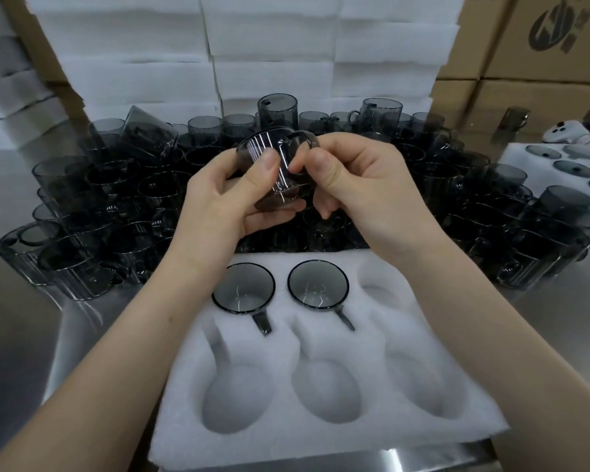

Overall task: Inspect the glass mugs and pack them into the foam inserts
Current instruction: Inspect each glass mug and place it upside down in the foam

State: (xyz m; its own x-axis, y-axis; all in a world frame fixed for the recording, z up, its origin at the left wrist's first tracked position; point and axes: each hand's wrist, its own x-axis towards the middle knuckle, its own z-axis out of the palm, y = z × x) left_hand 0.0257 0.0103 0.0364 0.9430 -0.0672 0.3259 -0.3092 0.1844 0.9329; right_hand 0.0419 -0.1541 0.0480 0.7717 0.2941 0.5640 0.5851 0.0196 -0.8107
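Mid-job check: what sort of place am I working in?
Probably a factory or warehouse packing station: many smoked glass mugs crowd a steel table, white foam inserts are stacked behind, and printed cardboard cartons stand at right.

The worktop (24, 321) was brushed steel, grey and dully reflective, and a bright streak of light (399, 454) lay on it at the near edge. At the far right rose stacked brown cardboard cartons (532, 73), the top one printed with a dark round logo (552, 27). Another brown carton (31, 35) slanted in at the upper left. A small white device (571, 132) sat below the right-hand cartons, too blurred to identify.
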